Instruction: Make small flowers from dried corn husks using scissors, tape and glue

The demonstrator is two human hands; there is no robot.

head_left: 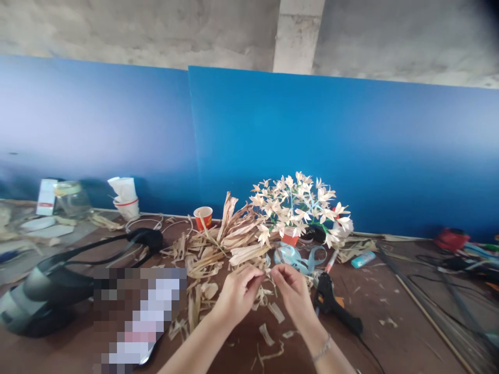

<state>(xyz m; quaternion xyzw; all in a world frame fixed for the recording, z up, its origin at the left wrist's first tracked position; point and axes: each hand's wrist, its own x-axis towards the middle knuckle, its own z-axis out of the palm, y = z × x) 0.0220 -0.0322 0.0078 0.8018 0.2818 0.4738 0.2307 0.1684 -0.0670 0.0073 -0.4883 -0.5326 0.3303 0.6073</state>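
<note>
Over the front middle of the table, my left hand point(242, 291) and my right hand point(291, 291) are raised close together with a small gap between them. Thumb and fingers are pinched on both. A tiny pale bit shows near the fingertips, too small to name. Just beyond them lies a heap of dried corn husks point(241, 228). Behind my right hand, cream husk-like flowers point(298, 205) on green stems stand in a red paper cup point(289, 236). A coil of light blue ribbon point(296, 257) lies in front of that cup. Husk scraps point(276, 312) are strewn below my hands.
A black glue gun point(335, 304) with a cord lies right of my right hand. Further right is a turquoise tube point(363, 259). A red paper cup point(203, 218) stands behind the husks. To the left are a black-and-grey device point(39, 296) with straps and a blurred-out phone-like object point(148, 322).
</note>
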